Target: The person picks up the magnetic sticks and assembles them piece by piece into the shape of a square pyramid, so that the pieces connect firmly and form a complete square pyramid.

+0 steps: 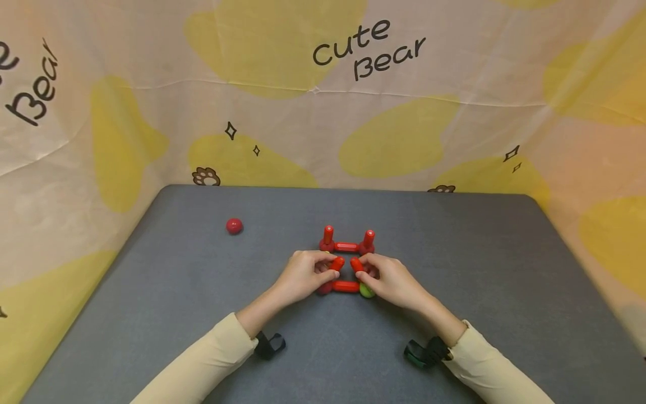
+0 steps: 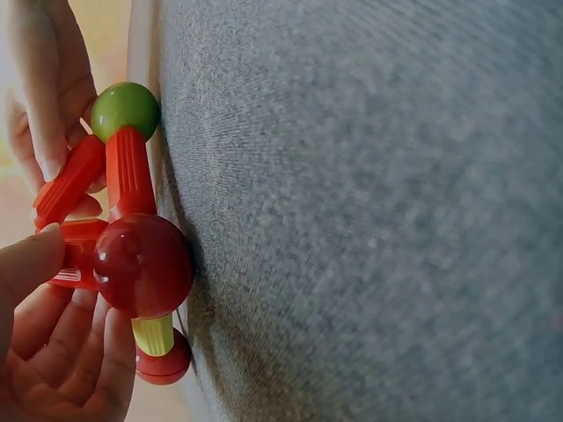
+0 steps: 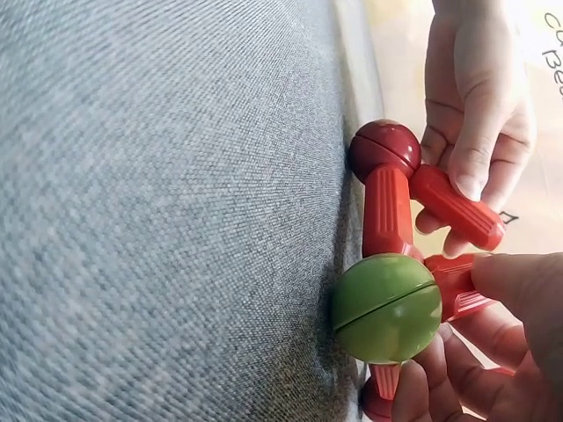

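Note:
A small frame of rods and balls lies between the hands. My left hand (image 1: 298, 275) pinches a red rod (image 1: 337, 263) that rises from the dark red ball (image 2: 143, 265) at the near left corner. With thumb and fingers my right hand (image 1: 396, 280) grips another red rod (image 1: 357, 264), set at the green ball (image 3: 387, 308) of the near right corner. A red crossbar rod (image 1: 346, 287) joins these two balls. A yellow rod (image 2: 153, 336) runs from the dark red ball toward the back, partly hidden by the left hand. Both held rods lean inward at the top.
At the frame's far side, a red rod (image 1: 346, 247) links two red balls, each carrying an upright rod (image 1: 370, 238). One loose red ball (image 1: 234, 226) lies toward the back left of the grey table (image 1: 166, 280). A printed cloth (image 1: 323, 134) hangs behind the table.

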A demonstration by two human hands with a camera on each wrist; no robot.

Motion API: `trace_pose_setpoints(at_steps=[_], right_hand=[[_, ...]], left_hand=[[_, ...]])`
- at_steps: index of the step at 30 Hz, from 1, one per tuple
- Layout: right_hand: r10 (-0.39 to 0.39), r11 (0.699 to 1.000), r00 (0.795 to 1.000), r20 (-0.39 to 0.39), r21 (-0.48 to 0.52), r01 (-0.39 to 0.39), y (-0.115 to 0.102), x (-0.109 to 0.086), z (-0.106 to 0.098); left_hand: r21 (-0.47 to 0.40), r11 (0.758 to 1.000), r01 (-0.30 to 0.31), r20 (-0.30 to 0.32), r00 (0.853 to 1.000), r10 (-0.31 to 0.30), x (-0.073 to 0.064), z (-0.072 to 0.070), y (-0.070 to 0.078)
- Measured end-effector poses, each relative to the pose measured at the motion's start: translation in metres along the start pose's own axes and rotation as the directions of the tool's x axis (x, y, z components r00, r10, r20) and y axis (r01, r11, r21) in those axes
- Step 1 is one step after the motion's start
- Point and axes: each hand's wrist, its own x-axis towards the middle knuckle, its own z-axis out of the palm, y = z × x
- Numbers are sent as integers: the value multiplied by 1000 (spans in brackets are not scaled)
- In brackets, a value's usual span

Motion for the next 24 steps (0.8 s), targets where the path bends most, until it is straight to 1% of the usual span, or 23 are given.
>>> trace_pose_setpoints(at_steps=[7, 10, 13, 15, 18, 20, 22, 24], right_hand=[[7, 1000, 1000, -3, -14, -7, 0, 0, 1], [5, 1000, 1000, -13, -4, -6, 1, -1, 1], [10, 1000, 999, -40, 4, -10, 3, -2, -1], [20, 1000, 997, -74, 12, -19, 6, -3, -3], [43, 999, 987, -155, 28, -39, 11, -3, -8], [67, 997, 973, -222, 45, -58, 14, -1, -12], [86, 996, 958, -275, 58, -73, 18, 2, -15], [91, 995, 950, -298, 66, -75, 21, 6, -17]], left_hand=[[12, 1000, 7, -4, 1000, -7, 0, 0, 3], [8, 1000, 8, -3, 1000, -8, -1, -1, 3], [-13, 1000, 19, -2, 1000, -19, -2, -3, 2], [-34, 999, 30, -11, 999, -30, -2, -6, 1], [-45, 999, 28, -60, 998, -31, 0, -11, -2], [-48, 998, 29, -110, 993, -34, 3, -16, -5], [-45, 999, 21, -170, 985, -28, 8, -20, -7], [-49, 999, 17, -220, 975, -27, 13, -23, -9]])
